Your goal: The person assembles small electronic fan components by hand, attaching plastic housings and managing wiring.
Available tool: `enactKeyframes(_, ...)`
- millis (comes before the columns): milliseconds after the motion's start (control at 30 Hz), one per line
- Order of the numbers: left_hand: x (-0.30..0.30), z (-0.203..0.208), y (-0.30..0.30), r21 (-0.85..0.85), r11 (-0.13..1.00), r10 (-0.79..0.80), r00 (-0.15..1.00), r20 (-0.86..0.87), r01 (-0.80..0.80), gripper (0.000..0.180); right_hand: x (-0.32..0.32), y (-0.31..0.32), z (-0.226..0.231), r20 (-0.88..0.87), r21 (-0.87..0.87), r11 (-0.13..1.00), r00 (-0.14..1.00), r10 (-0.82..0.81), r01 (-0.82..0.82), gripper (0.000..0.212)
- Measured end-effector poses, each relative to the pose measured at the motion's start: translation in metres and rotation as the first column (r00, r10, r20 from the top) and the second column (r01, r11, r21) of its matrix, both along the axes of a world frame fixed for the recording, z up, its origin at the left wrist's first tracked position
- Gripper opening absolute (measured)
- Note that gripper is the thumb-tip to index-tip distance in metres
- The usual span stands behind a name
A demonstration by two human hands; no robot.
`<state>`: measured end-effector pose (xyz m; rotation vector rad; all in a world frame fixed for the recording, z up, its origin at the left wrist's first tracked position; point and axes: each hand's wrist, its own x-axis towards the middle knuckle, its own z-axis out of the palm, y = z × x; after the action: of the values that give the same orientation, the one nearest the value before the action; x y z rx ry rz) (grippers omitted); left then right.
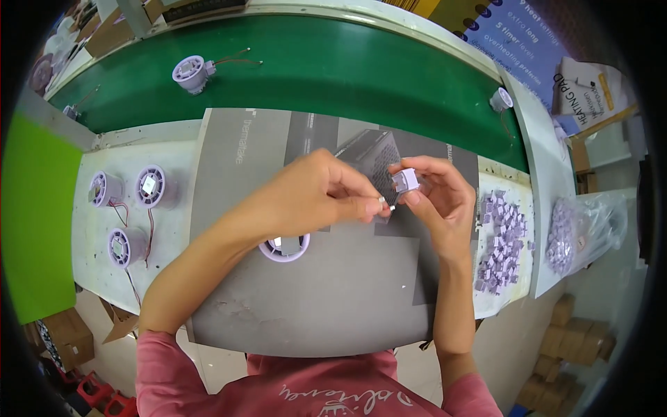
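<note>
My right hand [445,205] grips a small lilac square plastic part [406,181] between thumb and fingers, above the grey printed mat. Close beside it, my left hand [330,194] pinches a small white wire connector [381,200] between thumb and forefinger. A second white tip shows just right of the pinch, almost at the plastic part. Below my left wrist, a round lilac fan housing [285,257] with a silver square centre lies on the mat, partly hidden by my forearm. Its wires cannot be made out behind my hand.
Three lilac fan housings [149,186] with wires stand on the white bench at left. A pile of small lilac parts [501,243] lies at right, beside a clear plastic bag [580,233] of more. Behind the mat, a green conveyor belt [347,76] carries several fan units [192,74].
</note>
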<state>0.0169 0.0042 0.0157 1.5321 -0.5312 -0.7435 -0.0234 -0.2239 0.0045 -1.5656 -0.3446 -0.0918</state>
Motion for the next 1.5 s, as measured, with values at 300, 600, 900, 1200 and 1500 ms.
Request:
enactKeyframes(300, 0.003, 0.006, 0.003, -0.016, 0.989, 0.139, 0.978, -0.154, -0.144, 0.017, 0.0, 0.002, -0.004, -0.022, -0.035, 0.998, 0.999, 0.044, -0.045, 0.03)
enactKeyframes(600, -0.002, 0.011, -0.001, 0.064, 0.974, 0.221, 0.975, -0.023, -0.219, 0.017, -0.001, 0.003, 0.003, -0.243, -0.046, 0.996, 0.968, 0.065, -0.078, 0.028)
enactKeyframes(900, 0.003, 0.004, 0.001, 0.048, 0.987, 0.158, 0.957, -0.244, -0.151, 0.022, -0.001, 0.004, -0.003, 0.006, -0.027, 0.998, 0.998, 0.065, -0.065, 0.033)
enactKeyframes(1200, 0.006, 0.001, 0.0, -0.07, 0.989, 0.093, 0.917, -0.388, -0.13, 0.025, 0.001, 0.007, -0.006, 0.296, -0.259, 0.963, 0.955, 0.001, 0.079, 0.03)
enactKeyframes(1500, 0.003, -0.002, 0.0, -0.09, 0.991, 0.075, 0.964, -0.254, -0.101, 0.023, -0.002, 0.011, -0.007, 0.309, -0.312, 0.938, 0.95, -0.049, 0.15, 0.034)
